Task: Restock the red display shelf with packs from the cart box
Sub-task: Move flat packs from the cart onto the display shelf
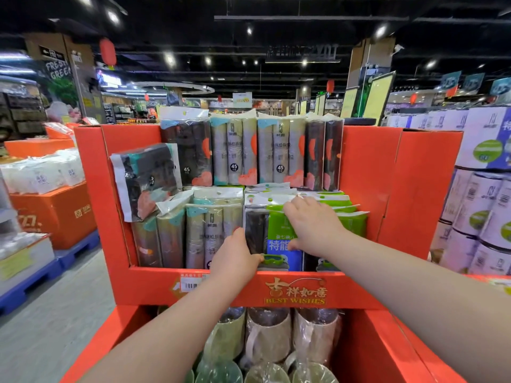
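A person's right hand (313, 225) clasped the top of a green-and-blue plastic pack (278, 230), fingers hooked over its upper edge and thumb pressed on its front. The left hand (235, 254) gripped the same pack's lower left corner with curled fingers. The pack stood upright in the front row of the middle tier of a red cardboard display shelf (367, 172), just beside grey-beige roll packs (210, 233). One black roll pack (146, 178) leaned tilted against the shelf's left wall. Plastic-wrapped mugs (268, 333) filled the tier below.
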Available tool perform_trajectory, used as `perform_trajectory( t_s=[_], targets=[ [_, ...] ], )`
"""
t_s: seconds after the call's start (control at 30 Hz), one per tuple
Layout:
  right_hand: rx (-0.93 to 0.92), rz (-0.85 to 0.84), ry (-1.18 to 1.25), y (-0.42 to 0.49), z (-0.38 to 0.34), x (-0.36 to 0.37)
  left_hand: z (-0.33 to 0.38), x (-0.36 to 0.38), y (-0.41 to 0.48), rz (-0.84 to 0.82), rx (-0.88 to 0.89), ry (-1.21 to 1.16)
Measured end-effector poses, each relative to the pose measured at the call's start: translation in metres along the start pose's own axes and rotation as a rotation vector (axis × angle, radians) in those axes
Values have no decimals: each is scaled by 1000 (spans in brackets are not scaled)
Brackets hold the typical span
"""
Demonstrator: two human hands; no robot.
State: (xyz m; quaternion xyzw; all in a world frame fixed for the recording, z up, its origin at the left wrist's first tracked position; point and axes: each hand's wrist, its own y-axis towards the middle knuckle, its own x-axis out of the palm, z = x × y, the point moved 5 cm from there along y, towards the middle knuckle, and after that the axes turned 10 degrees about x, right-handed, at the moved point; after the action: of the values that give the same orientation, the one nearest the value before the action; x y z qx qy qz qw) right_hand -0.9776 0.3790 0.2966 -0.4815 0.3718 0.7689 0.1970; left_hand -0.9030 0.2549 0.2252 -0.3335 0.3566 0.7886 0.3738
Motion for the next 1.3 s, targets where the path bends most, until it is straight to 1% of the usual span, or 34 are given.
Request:
perform_trajectory(
  t_s=[0.13,0.23,0.3,0.37,0.47,0.53,0.6,0.63,0.7,0.77,0.9,0.97,1.03,1.17,1.23,1.3],
  targets=[
    [18,-19,24,-3,-2,-2,5,-4,-4,-61,-39,97],
    [16,-30,20,-8,0,-2,4,-5,-13,-106,-35,138],
    [20,-10,11,-14,2,-5,2,-6,-20,-95,-18,158],
    [34,42,49,-21,1,-10,1,-11,-30,-45,10,191],
    [-76,173,83,-41,-14,-16,-1,-18,-50,22,78,298],
    [-163,267,154,-53,-29,-13,-6,-19,-67,28,106,389],
    [-266,277,216,-69,-49,-9,-13,-20,-86,18,109,459],
    [-313,268,243,-75,-59,-5,-17,-21,-95,15,106,494],
    [-401,189,294,-90,-79,4,-24,-23,-116,-6,81,551],
    [-463,41,307,-106,-99,12,-33,-25,-139,-48,27,589],
    [-595,-202,179,-145,-129,35,-50,-36,-182,-91,-41,641],
    [-626,-266,158,-164,-143,39,-56,-51,-199,-70,-71,638],
    [-657,-310,154,-182,-159,37,-62,-71,-216,-33,-110,629],
    [-720,-316,203,-217,-200,19,-83,-111,-264,40,-187,618],
    [-750,-308,245,-235,-228,6,-101,-126,-302,37,-255,594],
    [-786,-298,291,-257,-260,-9,-126,-136,-351,-6,-352,579]
  ],
)
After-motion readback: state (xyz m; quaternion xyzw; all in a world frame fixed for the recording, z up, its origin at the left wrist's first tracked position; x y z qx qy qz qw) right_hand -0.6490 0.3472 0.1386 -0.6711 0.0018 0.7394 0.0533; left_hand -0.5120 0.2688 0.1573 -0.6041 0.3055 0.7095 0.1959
